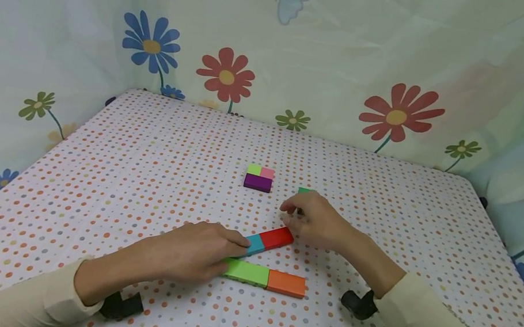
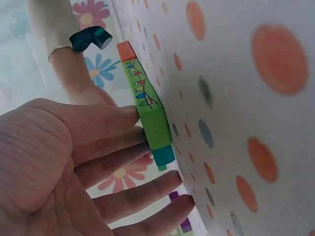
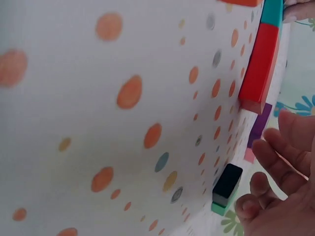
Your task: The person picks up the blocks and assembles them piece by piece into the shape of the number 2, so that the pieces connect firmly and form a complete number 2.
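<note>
Resting spread left fingers on the blue block and green block, your loosely curled right fingers holding nothing, you seem midway: red block adjoins blue, orange block green; purple block and black block lie apart on the worktop.

In the head view, the bare right hand partly hid the green rectangular block; the bare left hand covered parts of the light-green oblong block and the sky-blue rectangular block
</note>
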Tool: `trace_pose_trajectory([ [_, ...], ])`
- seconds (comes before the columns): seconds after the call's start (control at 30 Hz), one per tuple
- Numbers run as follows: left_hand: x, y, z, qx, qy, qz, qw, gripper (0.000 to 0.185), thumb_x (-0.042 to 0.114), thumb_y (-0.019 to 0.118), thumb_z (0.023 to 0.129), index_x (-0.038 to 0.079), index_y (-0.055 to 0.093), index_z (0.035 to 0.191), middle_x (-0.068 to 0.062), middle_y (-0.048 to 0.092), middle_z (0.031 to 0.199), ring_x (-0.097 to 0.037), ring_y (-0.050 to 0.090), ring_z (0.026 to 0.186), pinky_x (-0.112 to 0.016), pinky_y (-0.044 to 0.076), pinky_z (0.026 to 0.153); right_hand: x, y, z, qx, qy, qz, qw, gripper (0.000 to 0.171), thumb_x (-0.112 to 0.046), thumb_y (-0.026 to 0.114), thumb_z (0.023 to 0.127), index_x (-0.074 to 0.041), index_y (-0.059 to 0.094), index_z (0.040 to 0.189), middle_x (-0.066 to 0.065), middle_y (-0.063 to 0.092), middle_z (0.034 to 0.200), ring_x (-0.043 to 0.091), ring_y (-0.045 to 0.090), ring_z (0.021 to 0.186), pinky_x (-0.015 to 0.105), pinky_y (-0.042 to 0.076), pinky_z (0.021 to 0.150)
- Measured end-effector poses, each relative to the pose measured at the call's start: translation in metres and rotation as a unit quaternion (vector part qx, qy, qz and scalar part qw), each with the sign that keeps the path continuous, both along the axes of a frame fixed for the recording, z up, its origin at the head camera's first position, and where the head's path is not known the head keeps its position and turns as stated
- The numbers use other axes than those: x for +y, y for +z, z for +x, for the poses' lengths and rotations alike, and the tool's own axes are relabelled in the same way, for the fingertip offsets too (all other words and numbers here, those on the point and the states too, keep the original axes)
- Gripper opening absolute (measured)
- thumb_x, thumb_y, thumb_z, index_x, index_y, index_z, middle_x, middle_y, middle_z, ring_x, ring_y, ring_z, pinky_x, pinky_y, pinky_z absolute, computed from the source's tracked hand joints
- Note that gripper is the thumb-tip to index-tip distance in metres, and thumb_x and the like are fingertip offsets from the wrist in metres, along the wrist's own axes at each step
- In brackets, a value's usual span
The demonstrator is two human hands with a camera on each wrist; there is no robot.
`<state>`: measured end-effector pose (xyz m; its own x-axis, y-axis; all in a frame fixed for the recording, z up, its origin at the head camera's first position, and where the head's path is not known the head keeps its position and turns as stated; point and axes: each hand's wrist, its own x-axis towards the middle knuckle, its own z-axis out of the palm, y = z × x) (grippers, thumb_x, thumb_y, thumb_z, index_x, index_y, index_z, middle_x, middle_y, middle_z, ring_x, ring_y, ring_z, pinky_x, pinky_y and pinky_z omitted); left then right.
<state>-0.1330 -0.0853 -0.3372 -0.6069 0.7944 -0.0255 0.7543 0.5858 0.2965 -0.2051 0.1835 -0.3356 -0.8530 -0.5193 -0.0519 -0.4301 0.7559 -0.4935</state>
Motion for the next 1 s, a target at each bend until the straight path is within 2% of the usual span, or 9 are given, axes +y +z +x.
trace_pose_trajectory([
  [0.27, 0.0, -0.001, -0.001, -0.001, -0.001, -0.002, 1.0, 0.036, 0.01, 0.066, 0.095, 0.01, 0.07, 0.13, 0.001, 0.062, 0.14, -0.021, 0.061, 0.126, -0.042, 0.053, 0.1, 0.003, -0.004, -0.004, 0.025, -0.036, -0.002, 0.999, 0.03, -0.014, 0.065, 0.099, -0.002, 0.065, 0.126, 0.009, 0.065, 0.114, 0.026, 0.053, 0.104, 0.042, 0.049, 0.089],
  [0.53, 0.0, -0.001, -0.001, -0.005, 0.0, -0.003, 1.0, 0.036, 0.01, 0.066, 0.095, 0.01, 0.07, 0.13, 0.001, 0.062, 0.14, -0.021, 0.061, 0.125, -0.041, 0.054, 0.099, 0.005, -0.008, -0.005, 0.052, -0.065, 0.027, 0.996, 0.035, -0.017, 0.07, 0.096, -0.005, 0.065, 0.129, 0.013, 0.061, 0.132, 0.032, 0.048, 0.123, 0.052, 0.044, 0.106],
  [0.8, 0.0, 0.0, 0.0, -0.005, 0.003, -0.009, 0.9999, 0.036, 0.011, 0.065, 0.096, 0.011, 0.07, 0.131, 0.001, 0.061, 0.142, -0.022, 0.059, 0.128, -0.043, 0.052, 0.102, 0.009, -0.011, -0.007, 0.071, -0.103, 0.06, 0.99, 0.046, -0.014, 0.075, 0.09, -0.005, 0.063, 0.133, 0.014, 0.059, 0.135, 0.033, 0.047, 0.122, 0.052, 0.048, 0.101],
  [1.0, 0.0, -0.001, 0.0, -0.003, 0.002, -0.006, 1.0, 0.036, 0.011, 0.066, 0.095, 0.01, 0.07, 0.131, 0.001, 0.062, 0.141, -0.022, 0.059, 0.128, -0.043, 0.051, 0.102, 0.012, -0.014, -0.008, 0.072, -0.116, 0.076, 0.988, 0.047, -0.014, 0.073, 0.091, -0.006, 0.061, 0.136, 0.015, 0.059, 0.133, 0.033, 0.048, 0.12, 0.05, 0.05, 0.099],
])
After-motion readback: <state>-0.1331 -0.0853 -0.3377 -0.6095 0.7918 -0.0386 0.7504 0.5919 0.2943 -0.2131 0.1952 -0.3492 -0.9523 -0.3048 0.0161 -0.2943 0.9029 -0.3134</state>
